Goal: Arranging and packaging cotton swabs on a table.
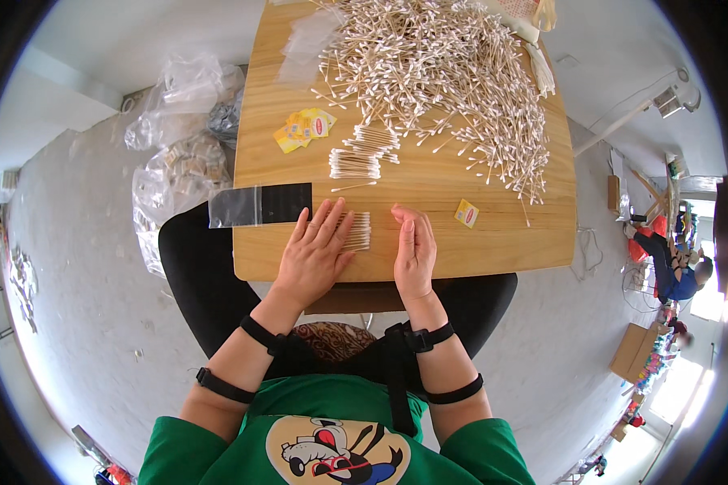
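Note:
My left hand (309, 252) lies flat with fingers stretched over a row of cotton swabs (361, 232) near the table's front edge. The swabs stick out on the right side of its fingers. Just right of this row my right hand (415, 255) rests on its edge, fingers slightly curved, with nothing visible in it. Beyond the left hand lie more lined-up cotton swabs (354, 165) in short stacks. A clear plastic bag (236, 208) lies partly on a black strip (288, 202) left of the hand and overhangs the table edge.
A big loose heap of cotton swabs (445, 73) covers the table's far side. Yellow cards (302, 131) lie at the left, and a single yellow card (466, 213) at the right. Clear bags (309, 44) sit far left. Filled plastic sacks (188, 162) stand beside the wooden table (510, 242).

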Demonstrator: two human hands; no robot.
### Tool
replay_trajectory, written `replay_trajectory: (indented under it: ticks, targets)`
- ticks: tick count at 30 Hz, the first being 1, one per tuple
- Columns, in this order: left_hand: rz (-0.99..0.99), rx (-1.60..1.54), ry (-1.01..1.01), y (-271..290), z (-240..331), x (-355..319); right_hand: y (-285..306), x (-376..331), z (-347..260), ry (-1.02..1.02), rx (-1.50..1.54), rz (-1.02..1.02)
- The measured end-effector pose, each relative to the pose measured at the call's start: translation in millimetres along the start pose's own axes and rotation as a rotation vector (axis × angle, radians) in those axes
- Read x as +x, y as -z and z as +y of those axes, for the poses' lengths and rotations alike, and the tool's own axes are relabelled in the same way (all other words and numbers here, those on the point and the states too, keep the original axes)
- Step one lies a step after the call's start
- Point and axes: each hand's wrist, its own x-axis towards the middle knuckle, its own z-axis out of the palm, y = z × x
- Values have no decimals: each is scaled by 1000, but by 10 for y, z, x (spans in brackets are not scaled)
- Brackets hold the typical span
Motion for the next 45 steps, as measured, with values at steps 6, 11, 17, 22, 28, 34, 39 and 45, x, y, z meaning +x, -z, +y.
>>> replay_trajectory:
  ticks: [6, 11, 17, 22, 28, 34, 39, 45]
  targets:
    - [-19, 10, 1, -32, -25, 23, 87, -118, -11, 176, -163, -102]
    - [-15, 64, -34, -9, -45, 54, 63, -95, -55, 227, -188, -126]
    - [-8, 51, -29, -3, -38, 53, 55, -99, -61, 259, -251, -143]
    - [-6, 40, -27, 2, -38, 58, 48, -99, -64, 272, -265, -148]
    - [-13, 32, -17, 8, -33, 63, 50, -97, -51, 281, -280, -158]
    - [-20, 35, -14, -4, -41, 62, 5, -102, -71, 236, -261, -104]
    - [-30, 55, -15, -8, -35, 66, 18, -100, -49, 271, -316, -126]
    - [-36, 51, -9, 0, -34, 69, -14, -97, -53, 237, -287, -84]
